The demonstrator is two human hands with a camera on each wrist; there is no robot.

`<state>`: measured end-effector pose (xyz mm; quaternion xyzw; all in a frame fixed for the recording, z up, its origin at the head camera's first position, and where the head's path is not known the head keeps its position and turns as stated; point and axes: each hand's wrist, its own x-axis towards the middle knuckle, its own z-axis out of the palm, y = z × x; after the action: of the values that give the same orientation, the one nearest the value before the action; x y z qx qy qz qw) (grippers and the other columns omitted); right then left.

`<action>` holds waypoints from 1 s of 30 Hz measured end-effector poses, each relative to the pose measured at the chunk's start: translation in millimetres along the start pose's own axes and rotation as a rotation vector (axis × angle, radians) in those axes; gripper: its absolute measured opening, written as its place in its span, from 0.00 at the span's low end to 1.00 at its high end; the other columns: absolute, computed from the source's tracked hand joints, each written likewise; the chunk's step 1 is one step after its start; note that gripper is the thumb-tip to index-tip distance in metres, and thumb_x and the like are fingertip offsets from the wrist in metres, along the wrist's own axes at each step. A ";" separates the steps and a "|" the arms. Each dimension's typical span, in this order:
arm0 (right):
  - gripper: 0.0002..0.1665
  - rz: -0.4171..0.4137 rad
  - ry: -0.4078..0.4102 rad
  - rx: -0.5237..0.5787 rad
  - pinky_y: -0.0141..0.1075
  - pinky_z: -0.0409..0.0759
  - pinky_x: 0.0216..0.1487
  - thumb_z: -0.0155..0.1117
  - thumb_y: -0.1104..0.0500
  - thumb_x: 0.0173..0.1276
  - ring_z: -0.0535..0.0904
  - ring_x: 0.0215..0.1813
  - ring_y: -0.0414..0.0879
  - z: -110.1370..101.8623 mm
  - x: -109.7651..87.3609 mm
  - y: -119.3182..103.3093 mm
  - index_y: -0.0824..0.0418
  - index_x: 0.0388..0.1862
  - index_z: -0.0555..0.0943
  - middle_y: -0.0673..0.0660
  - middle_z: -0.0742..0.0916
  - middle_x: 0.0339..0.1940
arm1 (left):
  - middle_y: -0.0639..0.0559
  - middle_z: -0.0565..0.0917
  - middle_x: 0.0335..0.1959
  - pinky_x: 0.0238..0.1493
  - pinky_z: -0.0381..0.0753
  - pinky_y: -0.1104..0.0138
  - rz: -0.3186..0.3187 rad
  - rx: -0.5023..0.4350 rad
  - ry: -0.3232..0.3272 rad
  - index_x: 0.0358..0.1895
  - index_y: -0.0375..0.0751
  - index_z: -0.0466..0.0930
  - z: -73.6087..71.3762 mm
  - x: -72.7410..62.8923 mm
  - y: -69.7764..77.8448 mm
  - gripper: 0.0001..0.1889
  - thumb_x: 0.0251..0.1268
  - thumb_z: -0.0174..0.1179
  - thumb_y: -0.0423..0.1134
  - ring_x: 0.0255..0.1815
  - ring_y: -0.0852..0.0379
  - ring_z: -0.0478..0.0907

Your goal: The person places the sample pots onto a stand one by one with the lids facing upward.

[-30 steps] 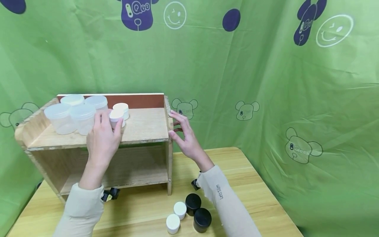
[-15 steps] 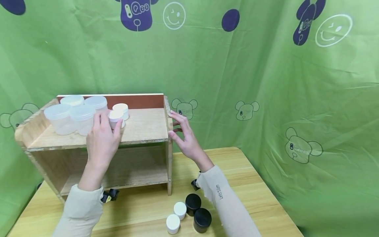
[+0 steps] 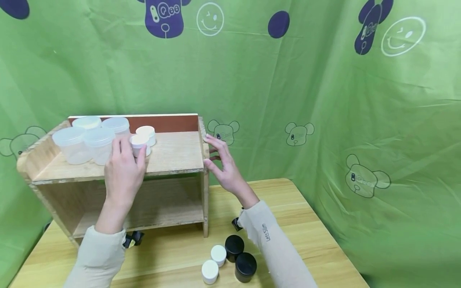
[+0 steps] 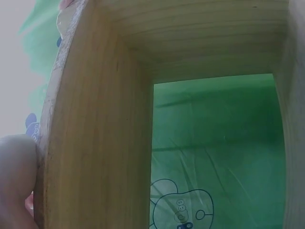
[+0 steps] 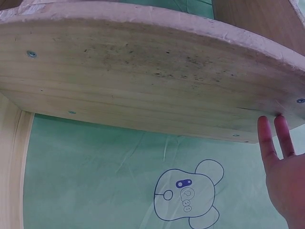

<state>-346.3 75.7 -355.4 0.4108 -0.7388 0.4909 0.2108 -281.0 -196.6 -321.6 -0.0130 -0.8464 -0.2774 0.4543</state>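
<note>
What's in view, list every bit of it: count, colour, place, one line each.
Shelf unit: 1, pale wood with a reddish-brown back strip, on the table's left
Lidded tubs: 4, translucent, left on the top shelf
Small shelf jars: 2, white, right of the tubs
Small table jars: 2, white, in front of the shelf unit
Black jars: 2, black, beside the small table jars
Table: 1, yellowish wood, underneath
Curtain: green with printed figures, behind and at the sides
Wrist fittings: 2, black, by the cuffs
Sleeves: 2, pale grey, on the arms
Left hand: 1, bare, pinching the nearer small shelf jar
Right hand: 1, bare, at the shelf unit's right side
</note>
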 end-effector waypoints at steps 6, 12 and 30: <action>0.43 0.001 0.002 0.004 0.48 0.81 0.64 0.49 0.30 0.77 0.75 0.63 0.55 0.1 0.0 0.0 0.54 0.80 0.61 0.52 0.63 0.83 | 0.28 0.76 0.52 0.44 0.81 0.35 0.026 -0.011 0.048 0.61 0.24 0.73 1.1 -3.3 -0.9 0.24 0.79 0.56 0.46 0.46 0.26 0.79; 0.42 -0.007 0.003 0.008 0.49 0.81 0.64 0.50 0.32 0.78 0.75 0.63 0.56 0.2 0.7 0.5 0.54 0.80 0.62 0.52 0.63 0.83 | 0.28 0.77 0.55 0.44 0.82 0.36 0.069 0.006 0.082 0.65 0.26 0.72 0.2 -6.9 -1.4 0.25 0.79 0.57 0.44 0.47 0.28 0.79; 0.41 -0.018 0.010 0.011 0.51 0.81 0.63 0.52 0.34 0.79 0.75 0.63 0.57 0.9 0.7 1.1 0.54 0.80 0.62 0.54 0.63 0.83 | 0.39 0.84 0.54 0.28 0.80 0.47 0.307 0.053 0.240 0.64 0.39 0.80 -5.2 -44.4 20.9 0.23 0.74 0.57 0.48 0.42 0.36 0.82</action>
<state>-347.5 74.8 -355.8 0.4160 -0.7313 0.4951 0.2169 -245.3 -171.2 -344.2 -0.0968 -0.7813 -0.1818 0.5891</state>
